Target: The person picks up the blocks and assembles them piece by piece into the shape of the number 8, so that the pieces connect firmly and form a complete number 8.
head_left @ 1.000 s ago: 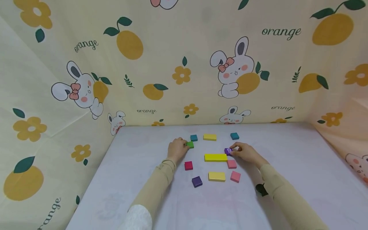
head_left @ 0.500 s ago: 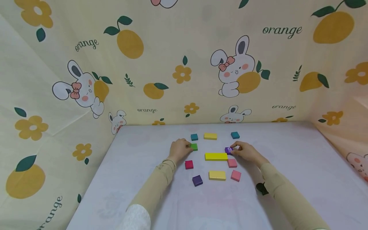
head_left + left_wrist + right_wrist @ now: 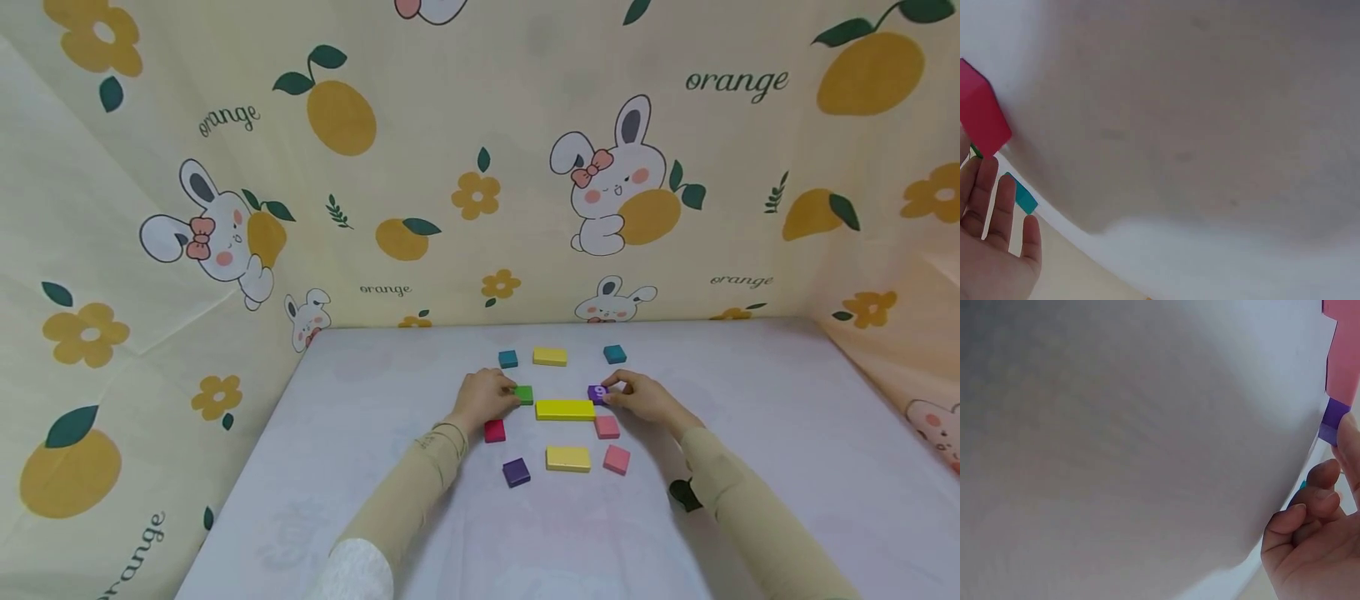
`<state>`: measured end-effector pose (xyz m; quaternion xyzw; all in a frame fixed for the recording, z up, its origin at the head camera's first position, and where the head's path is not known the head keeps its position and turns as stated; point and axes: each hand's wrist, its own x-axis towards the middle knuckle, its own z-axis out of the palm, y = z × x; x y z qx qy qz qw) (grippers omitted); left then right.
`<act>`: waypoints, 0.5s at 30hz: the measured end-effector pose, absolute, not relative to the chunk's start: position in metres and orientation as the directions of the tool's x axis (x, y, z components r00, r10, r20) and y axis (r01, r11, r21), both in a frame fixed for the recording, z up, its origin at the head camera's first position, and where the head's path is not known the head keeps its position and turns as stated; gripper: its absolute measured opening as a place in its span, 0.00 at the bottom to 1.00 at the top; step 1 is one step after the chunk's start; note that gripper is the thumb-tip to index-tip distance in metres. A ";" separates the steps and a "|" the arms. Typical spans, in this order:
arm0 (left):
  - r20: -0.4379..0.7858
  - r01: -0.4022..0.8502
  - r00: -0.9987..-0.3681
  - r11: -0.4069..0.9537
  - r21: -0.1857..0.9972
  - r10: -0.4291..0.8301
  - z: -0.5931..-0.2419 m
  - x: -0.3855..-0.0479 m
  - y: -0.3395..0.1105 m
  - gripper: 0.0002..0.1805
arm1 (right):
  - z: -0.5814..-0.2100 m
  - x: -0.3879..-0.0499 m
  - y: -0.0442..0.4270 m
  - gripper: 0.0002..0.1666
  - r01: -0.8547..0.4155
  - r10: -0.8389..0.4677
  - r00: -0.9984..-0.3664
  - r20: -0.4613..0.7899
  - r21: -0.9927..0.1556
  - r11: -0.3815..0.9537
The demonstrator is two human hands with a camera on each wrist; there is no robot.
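In the head view the left hand pinches a green block at its left side, just beyond the left end of a long yellow block. The right hand pinches a purple block marked with a digit, near that yellow block's right end. A pink block lies just in front of the purple one. The left wrist view has the left hand beside a red block, the green one mostly hidden. In the right wrist view the right hand touches the purple block.
Behind the hands lie two teal blocks and a yellow block. Nearer are a red block, a dark purple block, another yellow block and a second pink block. Patterned cloth rises behind the table.
The left hand has moved right and nearer with the green block, from beside the left teal block to the long yellow block's left end. The right hand has stayed at the purple block.
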<state>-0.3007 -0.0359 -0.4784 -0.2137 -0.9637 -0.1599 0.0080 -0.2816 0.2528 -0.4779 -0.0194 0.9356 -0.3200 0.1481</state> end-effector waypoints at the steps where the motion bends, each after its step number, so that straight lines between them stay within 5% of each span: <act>1: 0.077 0.411 -0.910 0.859 0.305 0.408 -0.478 -0.300 -0.035 0.15 | -0.478 -0.281 0.253 0.20 0.056 -0.134 -0.955 -0.263 -0.606 0.793; 15: 0.094 0.431 -0.901 0.849 0.305 0.424 -0.476 -0.297 -0.033 0.16 | -0.478 -0.281 0.252 0.21 0.049 -0.139 -0.956 -0.260 -0.605 0.794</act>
